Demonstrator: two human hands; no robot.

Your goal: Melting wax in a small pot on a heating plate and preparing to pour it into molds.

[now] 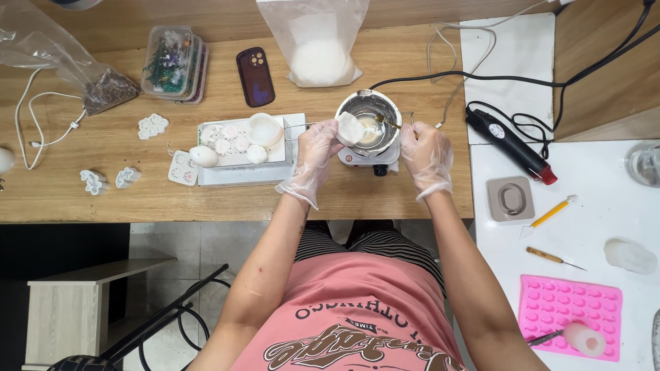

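Observation:
My left hand [311,154], in a clear plastic glove, holds a small white mould [349,128] tilted over the rim of a round metal pot [392,110]. The pot sits on a small electric hot plate [365,160] and holds pale melted liquid. My right hand [427,152], also gloved, grips a thin metal spoon [390,124] whose tip reaches into the pot. Both hands are over the wooden table [124,199], close to its front edge.
Left of the pot, a white scale [292,168] carries white moulded shapes and a cup. A dark phone [255,75], plastic bag of white granules [317,48], stacked clear boxes [174,63], black heat gun [510,145] with cables, pink silicone mould [570,312] and small tools lie around.

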